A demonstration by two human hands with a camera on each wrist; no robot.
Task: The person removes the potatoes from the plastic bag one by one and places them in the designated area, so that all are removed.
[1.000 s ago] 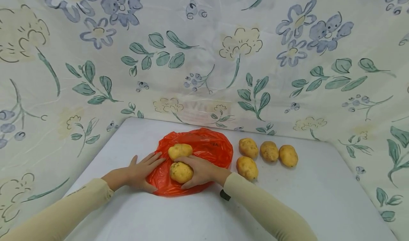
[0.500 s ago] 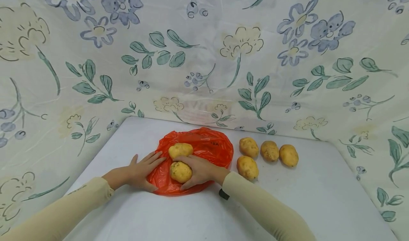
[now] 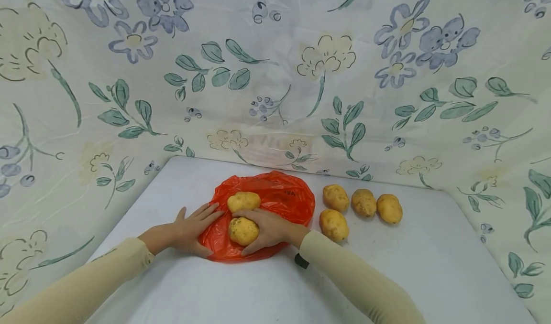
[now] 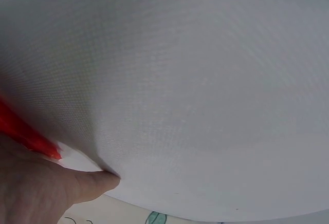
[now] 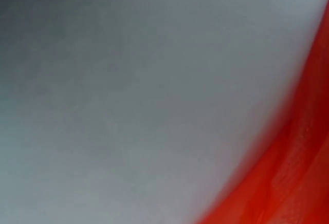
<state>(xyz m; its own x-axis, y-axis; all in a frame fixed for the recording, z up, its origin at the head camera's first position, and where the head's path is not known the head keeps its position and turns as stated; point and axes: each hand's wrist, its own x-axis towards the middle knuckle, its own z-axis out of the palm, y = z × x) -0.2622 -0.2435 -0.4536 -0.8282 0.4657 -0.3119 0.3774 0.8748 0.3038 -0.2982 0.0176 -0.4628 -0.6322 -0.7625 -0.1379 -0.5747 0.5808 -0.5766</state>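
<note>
A red plastic bag (image 3: 292, 197) lies spread on the white table in the head view. Two potatoes are on it: the nearer potato (image 3: 243, 232) is held by my right hand (image 3: 269, 229), thumb in front and fingers behind. Just beyond that hand rests the farther potato (image 3: 243, 201). My left hand (image 3: 191, 232) lies with fingers spread across the bag's left edge. In the left wrist view its thumb is stretched out on the table, with a corner of red bag beside it. The right wrist view catches only tabletop and red plastic.
To the right of the bag sit several loose potatoes, the nearest potato (image 3: 334, 225) in front of the others. A floral sheet (image 3: 275, 75) hangs behind the white table (image 3: 206, 290). A small black object (image 3: 301, 261) shows under the right wrist.
Both hands, the bag and the potatoes keep practically the same places; the head view has shifted only very slightly.
</note>
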